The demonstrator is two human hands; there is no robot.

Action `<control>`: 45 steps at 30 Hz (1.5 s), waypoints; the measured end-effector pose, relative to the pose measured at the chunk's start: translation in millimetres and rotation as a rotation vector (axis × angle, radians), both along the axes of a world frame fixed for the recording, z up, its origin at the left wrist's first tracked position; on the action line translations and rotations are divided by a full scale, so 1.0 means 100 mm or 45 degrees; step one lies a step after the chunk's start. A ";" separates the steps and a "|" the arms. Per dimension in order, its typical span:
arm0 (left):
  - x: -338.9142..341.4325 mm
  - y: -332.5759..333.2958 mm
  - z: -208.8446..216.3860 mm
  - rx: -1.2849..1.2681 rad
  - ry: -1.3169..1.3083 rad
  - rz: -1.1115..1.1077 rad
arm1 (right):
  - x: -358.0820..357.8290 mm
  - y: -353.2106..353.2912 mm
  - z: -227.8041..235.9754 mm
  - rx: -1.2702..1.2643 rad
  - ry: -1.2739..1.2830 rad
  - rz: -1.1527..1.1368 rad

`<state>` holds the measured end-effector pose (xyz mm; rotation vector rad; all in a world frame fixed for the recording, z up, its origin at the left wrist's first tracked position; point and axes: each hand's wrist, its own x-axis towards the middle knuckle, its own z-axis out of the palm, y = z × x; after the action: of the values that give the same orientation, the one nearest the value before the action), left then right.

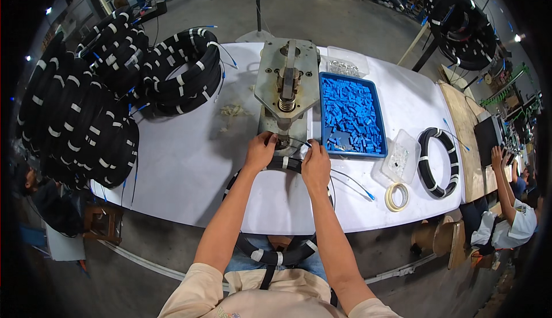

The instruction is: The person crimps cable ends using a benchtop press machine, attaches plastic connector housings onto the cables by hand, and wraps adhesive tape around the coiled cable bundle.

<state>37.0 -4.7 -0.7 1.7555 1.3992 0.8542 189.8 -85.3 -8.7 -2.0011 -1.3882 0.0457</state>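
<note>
A metal hand press [289, 82] with a spring and plunger stands at the middle of the table. My left hand [260, 154] is closed in a pinch at the left of its lower tool; what the fingertips hold is hidden. My right hand [315, 167] pinches a thin black cable [298, 140] to the right of the tool, with a bit of blue at the fingertips. A black cable coil [280, 257] banded with white tape hangs at the table's front edge below my hands. Beyond my right hand lies a cable end with a blue connector [370, 196].
A blue tray [382, 117] of small blue parts sits right of the press, with clear plastic boxes [401, 158] nearby. A tape roll [397, 197] and another coil [424, 163] lie farther right. Stacked coils [75, 117] crowd the left. A person [512, 220] works at far right.
</note>
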 end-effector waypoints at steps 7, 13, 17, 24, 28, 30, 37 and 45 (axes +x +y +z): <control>0.00 0.04 -0.05 0.024 -0.021 -0.006 | 0.01 0.03 -0.03 -0.013 0.032 0.030; 0.02 0.02 -0.03 -0.012 0.013 0.008 | 0.03 0.01 -0.04 0.017 0.036 0.022; -0.02 0.07 -0.10 0.045 0.096 0.006 | 0.00 0.00 -0.03 0.009 0.061 0.020; 0.02 0.05 -0.06 0.084 0.081 -0.013 | 0.02 0.01 -0.02 -0.013 0.040 0.017; -0.01 0.08 -0.12 0.065 0.064 -0.013 | 0.00 0.01 0.00 0.066 0.048 0.012; -0.04 0.11 -0.17 -0.034 0.028 -0.019 | -0.02 0.01 0.01 0.063 0.054 0.014; -0.01 0.06 -0.13 0.032 0.020 -0.011 | 0.01 0.00 -0.01 0.048 0.049 0.011; -0.04 0.11 -0.18 0.040 0.079 -0.019 | -0.02 0.02 0.02 0.035 0.051 -0.002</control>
<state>32.6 6.4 -18.7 1.8282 1.4172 0.8244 188.2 -83.7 -6.6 -1.9683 -1.3547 0.0651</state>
